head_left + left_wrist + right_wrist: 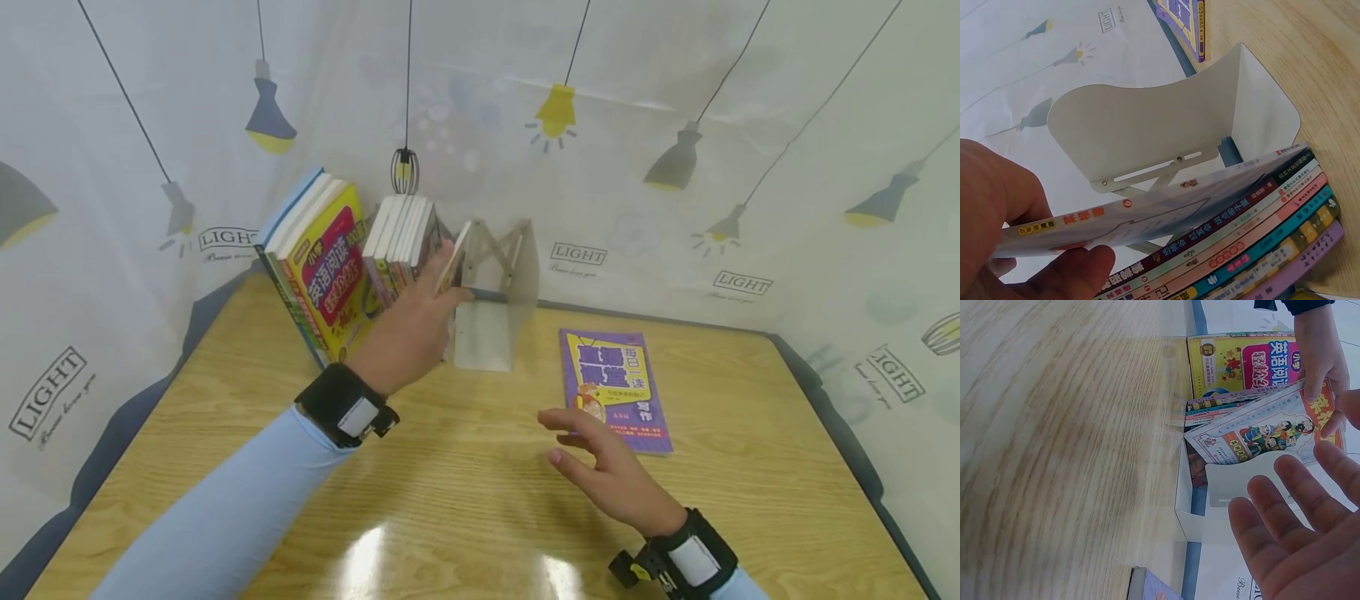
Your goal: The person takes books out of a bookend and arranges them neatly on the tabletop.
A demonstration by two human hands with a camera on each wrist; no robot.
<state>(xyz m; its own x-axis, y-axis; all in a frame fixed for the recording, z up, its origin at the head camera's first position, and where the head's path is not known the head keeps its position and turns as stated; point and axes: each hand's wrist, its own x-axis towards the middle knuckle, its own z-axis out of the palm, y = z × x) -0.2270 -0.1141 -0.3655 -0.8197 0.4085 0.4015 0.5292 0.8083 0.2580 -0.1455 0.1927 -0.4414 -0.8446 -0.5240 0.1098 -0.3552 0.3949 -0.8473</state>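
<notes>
My left hand (416, 329) pinches a thin paperback book (1141, 219) between thumb and fingers. That book leans at the right end of a row of small books (395, 233), its illustrated cover (1266, 431) facing outward in the right wrist view. The row stands upright in a pale metal bookend (483, 337), whose right plate rises beyond the held book with a gap between. My right hand (618, 479) is held above the table with fingers spread and nothing in them, just in front of a purple and yellow book (622, 383) lying flat.
Larger books, with a yellow-covered one (330, 275) outermost, lean at the left of the row. The wooden table (465, 483) meets a pale curtain (615, 158) printed with hanging lamps along its back and sides.
</notes>
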